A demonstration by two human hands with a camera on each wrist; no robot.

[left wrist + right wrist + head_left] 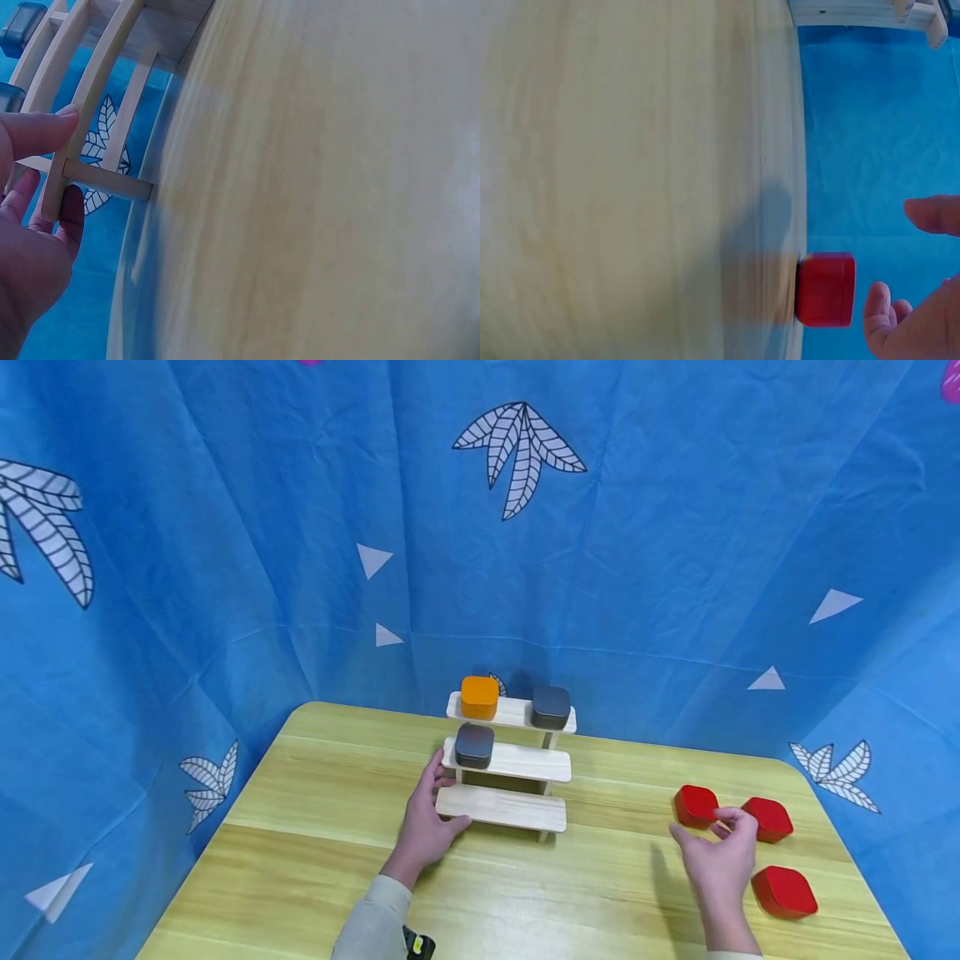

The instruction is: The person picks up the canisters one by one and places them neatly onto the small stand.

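- Red boxes (783,893): three on the worktop (600,893), contents hidden.
- Our right hand (718,856) is just beside one, thumb and fingers apart.
- Our left hand (427,827) clamps the wooden stand (517,808) by its left end.
- Orange box (479,697) and two dark boxes (551,708) sit on its upper tiers.

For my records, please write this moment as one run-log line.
left hand: grips wooden stand, left end | right hand: holds nothing, near leftmost red box | on stand: orange box, two dark boxes
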